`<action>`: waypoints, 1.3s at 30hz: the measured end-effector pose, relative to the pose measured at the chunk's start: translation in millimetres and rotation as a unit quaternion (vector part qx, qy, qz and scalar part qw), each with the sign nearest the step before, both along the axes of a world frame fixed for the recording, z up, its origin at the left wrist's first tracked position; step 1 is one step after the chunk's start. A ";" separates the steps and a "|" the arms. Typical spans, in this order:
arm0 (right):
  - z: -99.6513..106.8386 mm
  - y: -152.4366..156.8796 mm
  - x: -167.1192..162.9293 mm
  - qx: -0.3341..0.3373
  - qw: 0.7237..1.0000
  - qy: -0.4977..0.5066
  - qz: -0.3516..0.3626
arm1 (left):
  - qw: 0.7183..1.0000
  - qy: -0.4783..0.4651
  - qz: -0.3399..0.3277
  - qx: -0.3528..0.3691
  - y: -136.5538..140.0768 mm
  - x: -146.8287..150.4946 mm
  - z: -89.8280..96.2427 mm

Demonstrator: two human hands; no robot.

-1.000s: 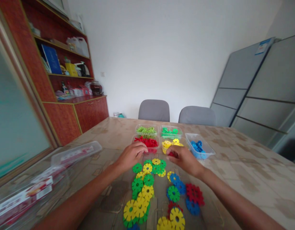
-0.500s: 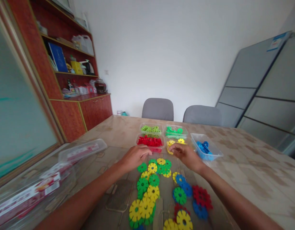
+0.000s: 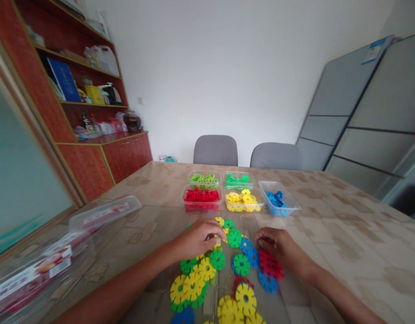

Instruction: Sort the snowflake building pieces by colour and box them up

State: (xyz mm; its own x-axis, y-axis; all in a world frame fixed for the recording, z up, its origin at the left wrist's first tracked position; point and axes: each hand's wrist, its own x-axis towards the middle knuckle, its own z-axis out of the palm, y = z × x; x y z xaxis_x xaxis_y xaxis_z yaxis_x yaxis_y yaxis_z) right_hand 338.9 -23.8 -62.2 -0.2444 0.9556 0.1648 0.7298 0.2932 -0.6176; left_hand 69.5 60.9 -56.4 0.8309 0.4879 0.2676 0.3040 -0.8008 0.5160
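Note:
My left hand curls over the upper part of a chain of interlocking notched plastic discs. A yellow disc shows between its thumb and fingers. Below it the chain continues with a green disc and several yellow discs. My right hand hovers beside a second joined group, its fingers bent inward; what they hold, if anything, is hidden. Close to it lie a red square-toothed piece, a blue disc and a green disc.
Beyond my hands stand clear boxes of red pieces, yellow discs, light green pieces, green pieces and blue pieces. Clear lids lie at the left. Two grey chairs face the table's far edge.
My right hand has left the yellow box and come back towards me, beside the red and blue pieces. My left hand has moved nearer, onto the yellow and green chain. The view has shifted slightly.

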 end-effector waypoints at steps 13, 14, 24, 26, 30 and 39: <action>6.2 30.1 -30.8 -0.009 0.995 -0.099 -0.011 | 0.977 0.204 -0.012 -0.056 7.7 -42.9 32.5; 6.0 34.0 -34.7 -0.016 0.994 -0.104 -0.020 | 0.976 0.210 -0.021 -0.056 7.5 -44.5 32.6; -1.2 40.4 -37.2 -0.040 0.999 -0.008 -0.009 | 0.970 0.235 -0.032 -0.063 12.7 -50.7 29.9; -1.5 41.0 -32.0 -0.053 0.998 0.031 0.004 | 0.969 0.235 -0.028 -0.065 12.8 -50.0 30.7; -5.2 49.7 -24.0 -0.071 0.991 0.112 0.000 | 0.967 0.245 -0.024 -0.069 12.1 -52.2 32.9; -21.5 57.5 -23.5 -0.106 0.977 0.182 0.025 | 0.960 0.278 -0.023 -0.036 7.9 -49.1 32.9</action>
